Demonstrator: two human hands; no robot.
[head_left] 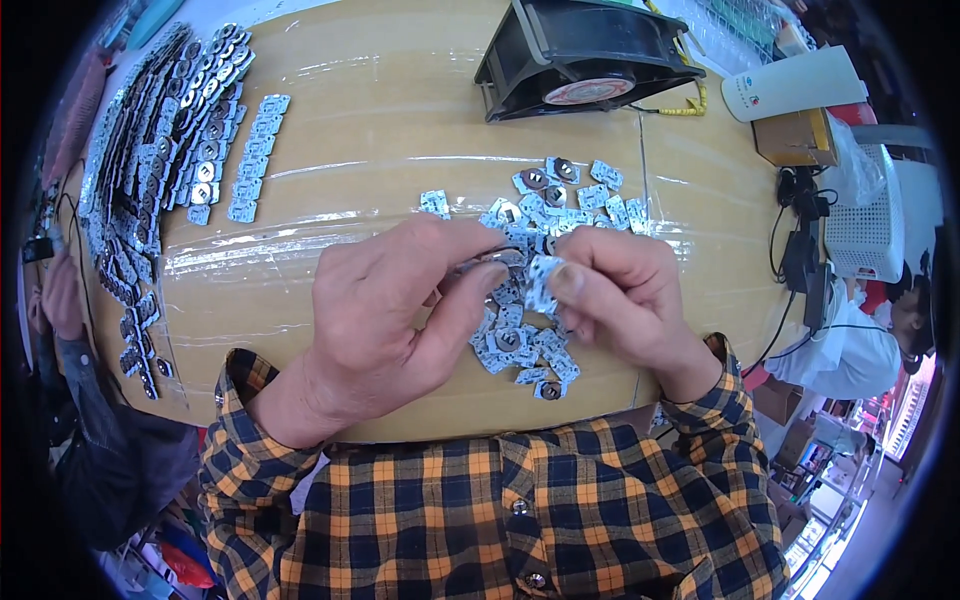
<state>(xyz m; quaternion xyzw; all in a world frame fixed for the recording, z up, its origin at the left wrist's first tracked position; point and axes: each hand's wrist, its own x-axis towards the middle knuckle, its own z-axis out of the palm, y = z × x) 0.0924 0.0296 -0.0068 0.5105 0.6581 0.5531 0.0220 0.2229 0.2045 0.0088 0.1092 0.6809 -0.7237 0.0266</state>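
Over a loose pile of small white-and-dark circuit boards (508, 340), my two hands work close together. My right hand (625, 295) pinches one small circuit board (541, 284) between thumb and fingers, tilted up. Just left of it, my left hand (395, 310) is closed in a pinch on a small thin part, seen nearly edge-on; its kind is hard to make out. Several boards in the pile carry round dark or silvery discs (533, 179). One single board (434, 204) lies apart, beyond my left hand.
Long rows of joined boards with discs (205, 120) cover the table's left side, beside a short separate strip (258, 160). A black fan (590, 65) stands at the back. A white cylinder (795, 84), cardboard box (793, 138) and white basket (872, 225) are right. Another person's hand (63, 295) shows far left.
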